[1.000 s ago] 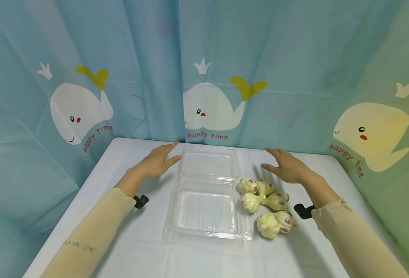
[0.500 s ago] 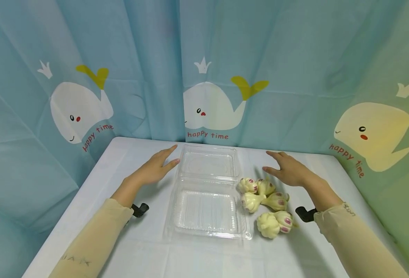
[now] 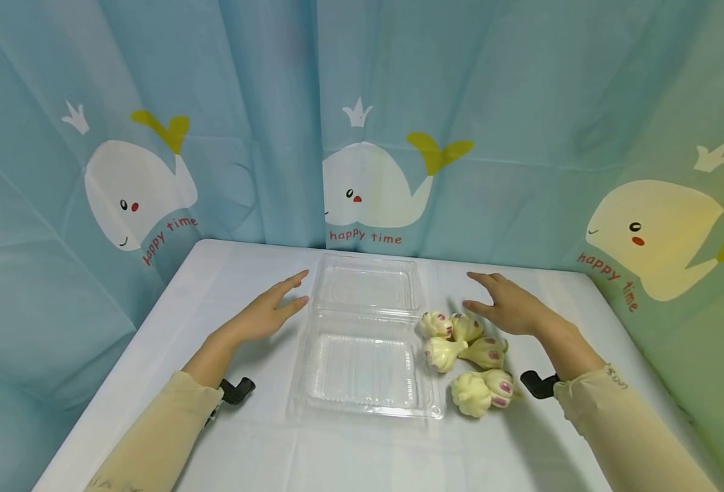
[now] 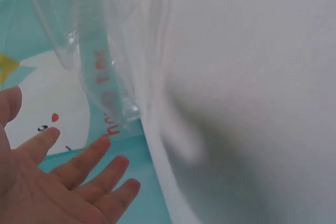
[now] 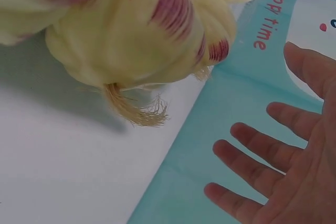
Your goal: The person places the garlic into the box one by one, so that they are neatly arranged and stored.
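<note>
A clear plastic clamshell box (image 3: 362,403) lies opened out flat on the table, its lid half toward the curtain. Just right of it sit several garlic bulbs (image 3: 444,353), cream with purple patches; in the right wrist view one garlic bulb (image 5: 131,35) shows its dry roots. My left hand (image 3: 262,316) hovers left of the box with fingers spread, holding nothing; the left wrist view shows the same hand (image 4: 68,182) with its palm bare. Behind the bulbs, my right hand (image 3: 509,305) is also held above the table, fingers apart and touching nothing.
The table (image 3: 362,458) has a white cover. A blue curtain (image 3: 522,102) printed with whales stands along its back and sides. Black wrist mounts (image 3: 237,391) stick out by both sleeves.
My left hand has drawn back toward me and slightly left. The right hand has lowered a little toward me. The box and garlic bulbs stay where they were.
</note>
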`<state>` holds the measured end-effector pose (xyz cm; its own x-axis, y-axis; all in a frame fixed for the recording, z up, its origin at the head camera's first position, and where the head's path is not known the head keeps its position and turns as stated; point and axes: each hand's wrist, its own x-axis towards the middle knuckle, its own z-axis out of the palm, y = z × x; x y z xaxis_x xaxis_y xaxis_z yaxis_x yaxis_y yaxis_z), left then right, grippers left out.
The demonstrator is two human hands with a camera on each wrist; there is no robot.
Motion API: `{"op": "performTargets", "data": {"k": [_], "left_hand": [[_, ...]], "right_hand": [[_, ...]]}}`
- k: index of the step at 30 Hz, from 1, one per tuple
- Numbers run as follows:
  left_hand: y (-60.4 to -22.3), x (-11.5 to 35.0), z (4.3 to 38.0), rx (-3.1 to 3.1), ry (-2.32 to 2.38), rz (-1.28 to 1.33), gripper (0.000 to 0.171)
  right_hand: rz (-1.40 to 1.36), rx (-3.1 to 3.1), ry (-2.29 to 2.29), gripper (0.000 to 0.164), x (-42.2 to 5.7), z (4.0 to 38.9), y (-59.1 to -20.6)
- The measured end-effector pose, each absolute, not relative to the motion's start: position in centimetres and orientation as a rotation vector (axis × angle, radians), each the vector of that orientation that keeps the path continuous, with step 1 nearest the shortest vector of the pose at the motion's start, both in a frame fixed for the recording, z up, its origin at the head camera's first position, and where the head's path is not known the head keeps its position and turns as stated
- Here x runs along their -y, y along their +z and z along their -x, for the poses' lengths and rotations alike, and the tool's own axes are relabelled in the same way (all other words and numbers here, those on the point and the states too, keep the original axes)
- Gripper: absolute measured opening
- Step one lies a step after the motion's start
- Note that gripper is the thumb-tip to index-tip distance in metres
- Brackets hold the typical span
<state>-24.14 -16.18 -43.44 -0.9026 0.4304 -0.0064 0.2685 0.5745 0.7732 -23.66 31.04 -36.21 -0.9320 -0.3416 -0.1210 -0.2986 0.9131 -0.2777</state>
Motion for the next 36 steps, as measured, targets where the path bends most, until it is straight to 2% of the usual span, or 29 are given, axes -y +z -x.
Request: {"op": "performTargets", "data": {"k": [20, 36], "left_hand": [[-45.9, 15.2, 22.3, -2.420, 1.383, -0.651, 0.067], [-46.9, 15.1, 21.9, -2.391, 1.398, -0.599, 0.062]], "right_hand": [[0.460, -2.857, -0.517, 0.062, -30.8, 22.0, -37.2], [0.442, -2.807, -0.633, 0.063, -31.2, 22.0, -38.4]]}}
